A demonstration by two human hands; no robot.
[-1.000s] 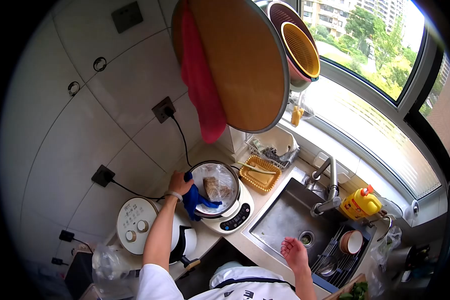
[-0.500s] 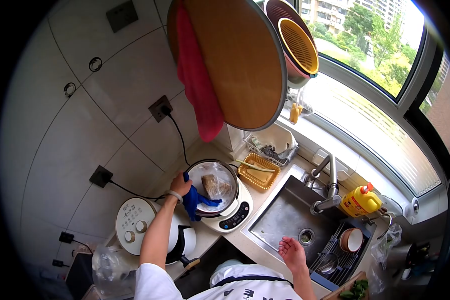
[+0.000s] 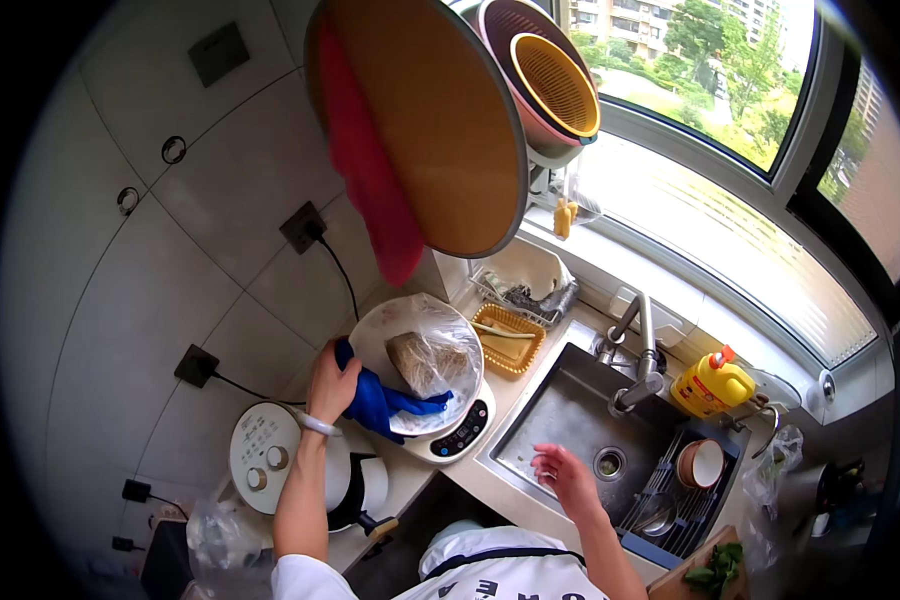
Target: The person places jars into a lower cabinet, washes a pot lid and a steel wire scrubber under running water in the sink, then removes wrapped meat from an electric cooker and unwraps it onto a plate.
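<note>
My left hand (image 3: 332,385) is closed on a bunched blue cloth (image 3: 382,405), gripping a white plate (image 3: 368,325) by its left rim through it. On the plate lies a brown block of food (image 3: 417,362) in a clear plastic bag (image 3: 440,318). The plate is above the white electric cooker (image 3: 478,408), whose control panel shows at the front; the plate hides most of the cooker. My right hand (image 3: 567,480) is held over the near edge of the sink (image 3: 560,415), its fingers loosely apart with nothing in them.
A white rice cooker (image 3: 260,440) stands left of my left forearm. Behind the plate are a yellow basket (image 3: 510,340) and a white rack (image 3: 530,270). The faucet (image 3: 645,345), a yellow bottle (image 3: 710,385) and stacked bowls (image 3: 703,465) are right. A round board (image 3: 435,130) hangs overhead.
The plate with the bagged food has come up from the cooker and looks larger, covering the dark rim seen before. My left hand moved slightly left; my right hand rose and shifted left.
</note>
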